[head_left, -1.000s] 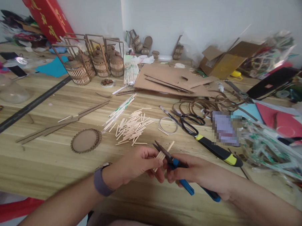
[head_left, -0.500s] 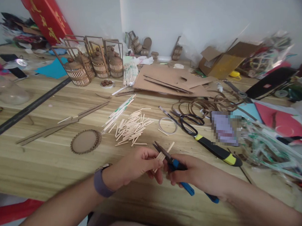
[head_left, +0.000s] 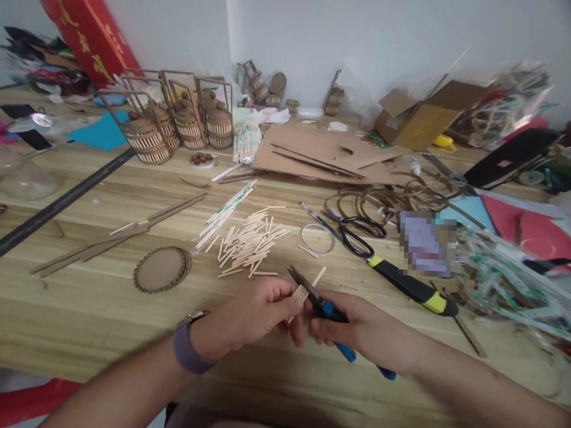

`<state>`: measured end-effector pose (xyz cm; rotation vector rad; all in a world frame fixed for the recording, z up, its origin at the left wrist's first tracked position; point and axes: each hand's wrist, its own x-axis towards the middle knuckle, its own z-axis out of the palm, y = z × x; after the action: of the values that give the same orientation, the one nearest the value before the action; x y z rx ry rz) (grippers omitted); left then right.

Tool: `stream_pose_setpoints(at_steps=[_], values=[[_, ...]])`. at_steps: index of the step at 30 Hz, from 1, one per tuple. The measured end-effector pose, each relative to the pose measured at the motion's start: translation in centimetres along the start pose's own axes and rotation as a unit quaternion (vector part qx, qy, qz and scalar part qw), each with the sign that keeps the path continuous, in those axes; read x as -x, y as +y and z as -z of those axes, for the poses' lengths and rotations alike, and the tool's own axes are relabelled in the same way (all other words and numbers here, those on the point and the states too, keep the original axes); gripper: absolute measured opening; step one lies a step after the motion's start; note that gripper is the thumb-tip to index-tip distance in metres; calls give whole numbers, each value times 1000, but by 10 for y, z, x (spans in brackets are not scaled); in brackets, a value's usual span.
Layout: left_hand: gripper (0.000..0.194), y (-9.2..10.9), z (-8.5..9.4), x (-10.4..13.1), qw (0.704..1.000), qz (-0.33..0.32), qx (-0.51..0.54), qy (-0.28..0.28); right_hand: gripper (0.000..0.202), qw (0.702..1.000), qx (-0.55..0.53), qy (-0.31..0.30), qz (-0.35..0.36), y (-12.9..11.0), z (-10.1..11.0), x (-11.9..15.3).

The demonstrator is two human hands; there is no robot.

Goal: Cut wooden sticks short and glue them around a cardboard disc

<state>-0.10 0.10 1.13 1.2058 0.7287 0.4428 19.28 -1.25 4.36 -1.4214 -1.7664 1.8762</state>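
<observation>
My left hand (head_left: 274,308) pinches a small bunch of thin wooden sticks (head_left: 299,294) between thumb and fingers. One stick pokes out beyond the rest, up and to the right. My right hand (head_left: 356,324) is wrapped round blue-handled pliers (head_left: 328,309), whose dark jaws lie across the sticks. Whether the jaws touch them I cannot tell. Just beyond my hands is a loose pile of short cut sticks (head_left: 251,241). Longer sticks in printed paper wrappers (head_left: 226,211) lie behind the pile. Left of it rests a round cardboard disc (head_left: 160,268) with a corrugated rim.
Black scissors (head_left: 360,233), a wire ring (head_left: 316,239) and a black-and-yellow utility knife (head_left: 410,286) lie to the right. Small lidded stick baskets (head_left: 147,138) stand at the back left. A cardboard sheet (head_left: 307,145) and an opened box (head_left: 427,113) sit farther back.
My right hand and the pliers have shifted slightly left, and the handles sit a little higher. The bunch of sticks has moved slightly left with my left hand.
</observation>
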Motion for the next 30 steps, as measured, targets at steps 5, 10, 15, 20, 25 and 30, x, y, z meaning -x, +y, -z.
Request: stream_pose_setpoints(at_steps=[5, 10, 15, 20, 25, 30], values=[[53, 5, -1, 1, 999, 14, 32, -7, 14, 998, -57, -21, -21, -5, 4, 3], [52, 4, -3, 2, 998, 27, 61, 2, 17, 997, -71, -14, -37, -7, 3, 6], [51, 3, -2, 1, 999, 20, 50, 4, 17, 996, -70, -1, -58, -8, 2, 5], [53, 3, -2, 0, 999, 11, 45, 4, 16, 996, -70, 9, -57, -1, -1, 1], [55, 0, -3, 0, 999, 0, 45, 3, 19, 999, -21, 22, -37, 6, -6, -3], [52, 3, 1, 0, 999, -21, -2, 24, 24, 999, 22, 24, 15, -3, 2, 1]])
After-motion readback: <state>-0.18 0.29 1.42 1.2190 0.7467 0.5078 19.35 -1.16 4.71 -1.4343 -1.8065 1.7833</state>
